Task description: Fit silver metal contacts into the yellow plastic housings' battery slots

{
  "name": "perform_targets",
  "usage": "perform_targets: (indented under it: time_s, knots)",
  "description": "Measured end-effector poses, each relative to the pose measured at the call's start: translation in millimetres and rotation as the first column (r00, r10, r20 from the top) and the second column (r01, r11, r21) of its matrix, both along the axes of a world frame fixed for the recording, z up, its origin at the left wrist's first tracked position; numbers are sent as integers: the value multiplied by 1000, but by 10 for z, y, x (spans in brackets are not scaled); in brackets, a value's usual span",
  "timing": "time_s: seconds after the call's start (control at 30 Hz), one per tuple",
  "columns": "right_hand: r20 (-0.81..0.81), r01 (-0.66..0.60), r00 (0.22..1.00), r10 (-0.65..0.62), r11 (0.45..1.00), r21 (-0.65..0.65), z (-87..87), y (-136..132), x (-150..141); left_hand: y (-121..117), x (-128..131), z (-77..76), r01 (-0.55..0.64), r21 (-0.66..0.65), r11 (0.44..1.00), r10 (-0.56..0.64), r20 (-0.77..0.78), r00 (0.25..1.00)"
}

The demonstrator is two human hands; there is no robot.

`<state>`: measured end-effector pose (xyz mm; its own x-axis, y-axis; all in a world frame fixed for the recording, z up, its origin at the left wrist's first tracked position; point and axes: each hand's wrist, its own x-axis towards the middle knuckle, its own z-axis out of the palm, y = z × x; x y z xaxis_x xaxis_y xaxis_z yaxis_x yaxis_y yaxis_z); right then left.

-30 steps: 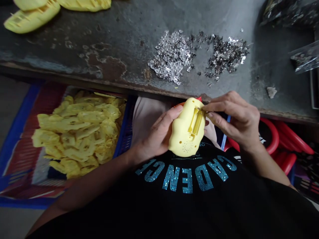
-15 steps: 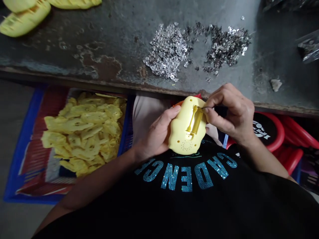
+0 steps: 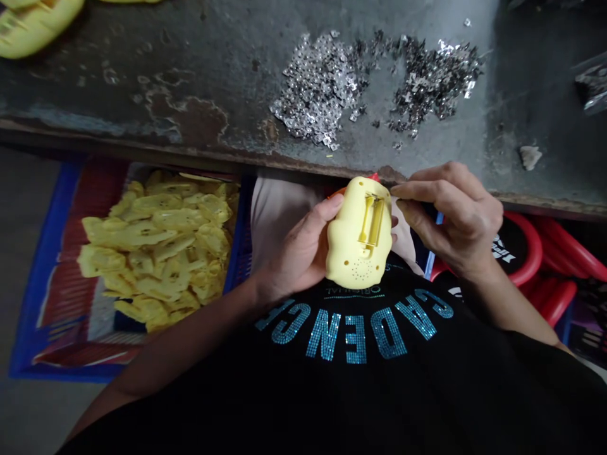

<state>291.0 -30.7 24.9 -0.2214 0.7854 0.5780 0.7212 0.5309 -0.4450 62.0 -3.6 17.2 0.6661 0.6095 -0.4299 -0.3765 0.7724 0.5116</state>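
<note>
Right hand (image 3: 453, 212) farther out, near bench (image 3: 232, 57)

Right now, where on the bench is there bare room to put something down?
A wide patch between the yellow plastic shells and the left heap of metal pieces; a smaller one between the right heap and the whitish chunk. Crowded: both heaps, and below the bench edge, where the left hand holds the yellow housing beside the right hand.
</note>
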Motion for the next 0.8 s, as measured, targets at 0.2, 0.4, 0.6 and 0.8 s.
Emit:
perform_targets:
  time_s: [0.2, 0.4, 0.6, 0.8]
  knots:
    - [-10, -55, 998, 55, 998, 43, 44, 55, 42, -25, -11, -13, -37, 54, 998, 40, -47, 998]
    - [-106, -257, 966, 235, 918, -301, 226, 204, 87, -86, -86, -78, -108, 279, 954, 153, -143, 978]
    - [-214, -255, 955, 204, 934, -250, 100, 173, 73, -125, -312, 22, 71, 405, 912, 30, -237, 971]
    - [-254, -171, 961, 107, 954, -245, -1, 77, 0, -94, -359, 97, 113, 409, 905, 24, -314, 949]
